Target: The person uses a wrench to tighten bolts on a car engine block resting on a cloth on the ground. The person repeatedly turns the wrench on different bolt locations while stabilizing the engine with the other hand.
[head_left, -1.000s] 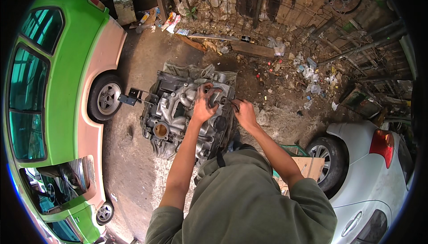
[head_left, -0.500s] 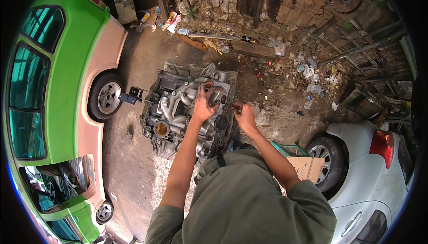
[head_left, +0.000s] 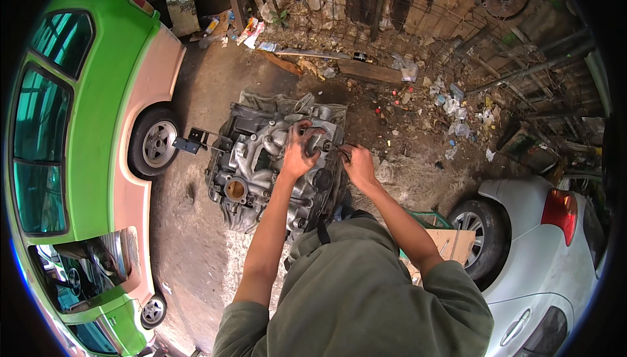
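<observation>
A grimy grey metal engine with a silver intake manifold and a round brass-coloured opening sits in the middle, on the ground. My left hand rests on its upper right part, fingers curled and closed round something beside a metal fitting; what they grip is unclear. My right hand is closed in a pinch at the engine's right edge, just right of that fitting, on something dark too small to make out.
A green and pink car stands on the left, a silver car at lower right. A flat metal bracket sticks out from the engine's left. A cardboard piece and green crate lie behind my right arm. Litter, planks and wire mesh line the back.
My right hand dipped slightly half a second ago and is now back up near where it was a second ago. My left hand stays in place.
</observation>
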Demonstrator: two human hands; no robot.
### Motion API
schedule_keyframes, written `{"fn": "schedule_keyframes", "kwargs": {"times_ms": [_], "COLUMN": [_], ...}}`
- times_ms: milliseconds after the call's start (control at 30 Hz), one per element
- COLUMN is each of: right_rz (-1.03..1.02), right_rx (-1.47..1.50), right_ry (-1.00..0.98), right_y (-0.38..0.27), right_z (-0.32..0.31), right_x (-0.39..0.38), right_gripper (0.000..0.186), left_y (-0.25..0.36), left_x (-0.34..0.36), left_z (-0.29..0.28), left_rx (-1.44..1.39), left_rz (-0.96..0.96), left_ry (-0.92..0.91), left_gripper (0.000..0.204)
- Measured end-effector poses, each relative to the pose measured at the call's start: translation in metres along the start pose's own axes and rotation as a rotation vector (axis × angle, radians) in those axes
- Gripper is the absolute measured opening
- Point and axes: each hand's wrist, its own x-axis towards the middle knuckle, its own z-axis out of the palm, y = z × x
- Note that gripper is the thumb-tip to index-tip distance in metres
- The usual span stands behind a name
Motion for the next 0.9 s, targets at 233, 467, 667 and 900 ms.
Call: {"fn": "schedule_keyframes", "kwargs": {"times_ms": [233,467,667,900], "right_rz": [-0.029,0.155,0.2,0.143], "right_rx": [0.013,0.269,0.355,0.268], "right_ry": [0.002,-0.108,-0.094,0.011], "right_y": [-0.001,-0.018,-0.011,0.005], "right_z": [-0.002,0.004,0.007,-0.001], "right_x": [0.0,-0.025,-0.025,-0.022], "right_gripper": [0.023,0.02,0.024,0.023], "left_y": [0.0,0.001,0.001,0.001], "left_x": [0.001,0.001,0.001,0.001], "left_z": [0.0,0.0,-0.001,0.0], "left_rx": [0.006,-0.001,-0.017,-0.006], "left_rz": [0.0,0.004,-0.025,-0.005], "left_ry": [-0.001,0.007,-0.013,-0.01], "left_gripper": [0.05,0.05,0.051,0.053]}}
